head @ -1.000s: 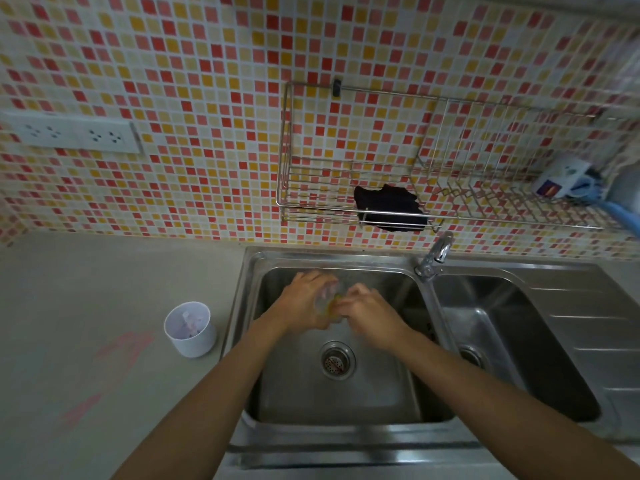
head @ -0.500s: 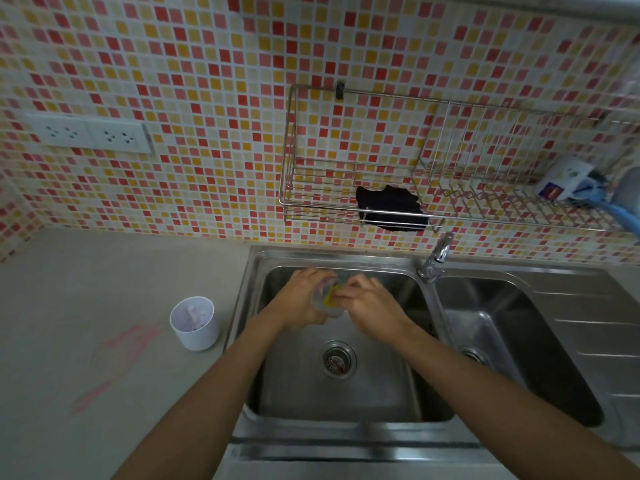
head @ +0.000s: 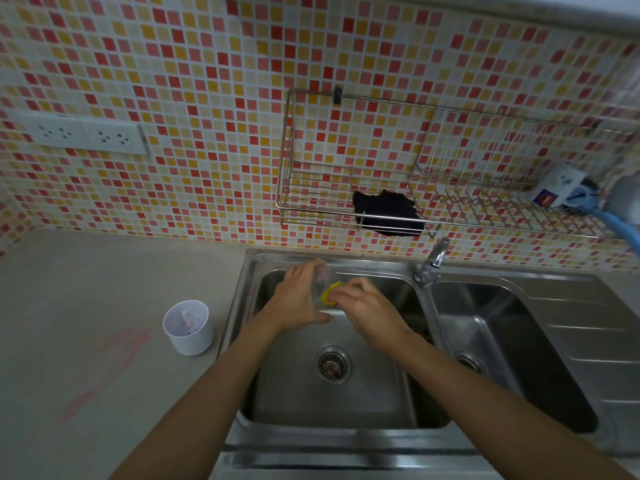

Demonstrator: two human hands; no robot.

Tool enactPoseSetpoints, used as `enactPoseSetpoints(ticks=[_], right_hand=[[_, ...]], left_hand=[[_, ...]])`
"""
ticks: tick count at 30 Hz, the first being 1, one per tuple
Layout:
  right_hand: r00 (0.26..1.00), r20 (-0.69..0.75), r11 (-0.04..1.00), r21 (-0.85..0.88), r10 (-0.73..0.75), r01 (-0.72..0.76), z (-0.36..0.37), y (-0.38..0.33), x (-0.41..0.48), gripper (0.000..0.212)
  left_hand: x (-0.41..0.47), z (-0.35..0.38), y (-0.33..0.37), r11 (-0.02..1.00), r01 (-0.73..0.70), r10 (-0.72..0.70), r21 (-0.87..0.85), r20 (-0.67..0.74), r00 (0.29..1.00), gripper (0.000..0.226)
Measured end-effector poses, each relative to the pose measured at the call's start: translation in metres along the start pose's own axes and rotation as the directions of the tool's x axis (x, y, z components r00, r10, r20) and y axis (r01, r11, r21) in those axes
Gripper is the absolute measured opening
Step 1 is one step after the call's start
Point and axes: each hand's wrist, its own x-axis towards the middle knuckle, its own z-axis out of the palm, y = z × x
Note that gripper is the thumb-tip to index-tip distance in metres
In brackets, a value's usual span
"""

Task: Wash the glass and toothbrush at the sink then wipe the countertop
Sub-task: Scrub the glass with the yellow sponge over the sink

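Over the left basin of the steel sink (head: 346, 407), my left hand (head: 298, 299) grips a clear glass (head: 322, 282) held on its side. My right hand (head: 367, 310) presses a yellow sponge (head: 329, 292) into the mouth of the glass. A white cup (head: 188, 327) stands on the grey countertop (head: 86, 306) just left of the sink, with something small and pale inside it that I cannot identify. A pink smear (head: 107, 368) marks the countertop left of the cup.
The tap (head: 433, 261) stands between the two basins, and no running water is visible. A wire rack (head: 346, 188) on the tiled wall holds a dark cloth (head: 386, 213). A white object (head: 557, 188) with a blue hose (head: 620, 223) sits on the rack's right end. Wall sockets (head: 83, 135) are at the left.
Both hands have shifted slightly toward the back of the basin while the sponge works at the glass. The camera view has tilted a little.
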Motion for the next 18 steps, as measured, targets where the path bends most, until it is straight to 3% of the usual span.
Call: enactPoseSetpoints(ticks=[3,7,9,11,13,15,18], right_hand=[[0.997,0.052,0.996,0.066,0.058,-0.062,-0.009,-0.009,0.010,0.031],[0.948,0.217,0.901,0.319,0.232,-0.293,-0.015,-0.019,0.025,0.022],[0.957,0.217,0.940,0.242,0.191,-0.242,-0.013,-0.017,0.027,0.022],[0.979,0.181,0.996,0.009,0.089,-0.092,-0.010,-0.011,0.026,0.030],[0.995,0.090,0.988,-0.149,0.047,-0.033,-0.013,-0.007,0.024,0.037],[0.998,0.015,0.984,-0.170,0.055,-0.051,-0.014,-0.010,0.021,0.035],[0.986,0.073,0.986,0.053,0.152,-0.156,-0.005,-0.014,0.016,0.029]], left_hand=[[-0.003,0.001,0.001,0.999,-0.036,0.040,0.028,-0.160,0.986,0.085],[-0.005,-0.001,-0.008,0.991,-0.076,0.096,0.111,-0.187,0.978,0.082],[-0.005,-0.003,-0.012,0.976,-0.090,0.128,0.197,-0.189,0.974,0.081],[-0.004,-0.006,-0.011,0.965,-0.091,0.135,0.248,-0.167,0.977,0.081],[-0.002,-0.010,-0.007,0.964,-0.099,0.143,0.248,-0.164,0.976,0.082],[0.001,-0.013,-0.002,0.960,-0.109,0.152,0.258,-0.157,0.976,0.083],[0.004,-0.012,-0.001,0.940,-0.112,0.152,0.321,-0.103,0.983,0.083]])
